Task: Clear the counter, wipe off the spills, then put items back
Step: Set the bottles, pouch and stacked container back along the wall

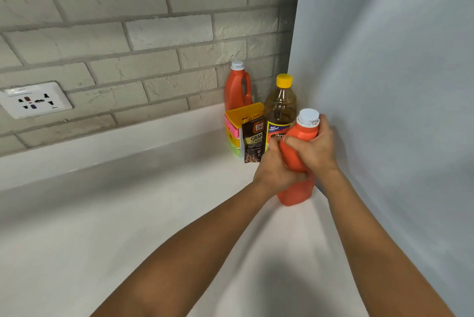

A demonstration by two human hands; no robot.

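Orange plastic bottle with white cap [298, 152]: upright on white counter [128, 214], beside pale wall panel [384, 85] | left hand [274, 170]: fingers wrapped around mid-body | right hand [316, 148]: fingers curled around shoulder, below cap

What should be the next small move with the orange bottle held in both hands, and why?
Probably let go of the near orange bottle and draw both hands back. The left hand and right hand grip it upright, its base seemingly on the counter by the wall panel, beside the oil bottle, coffee packet and second orange bottle.
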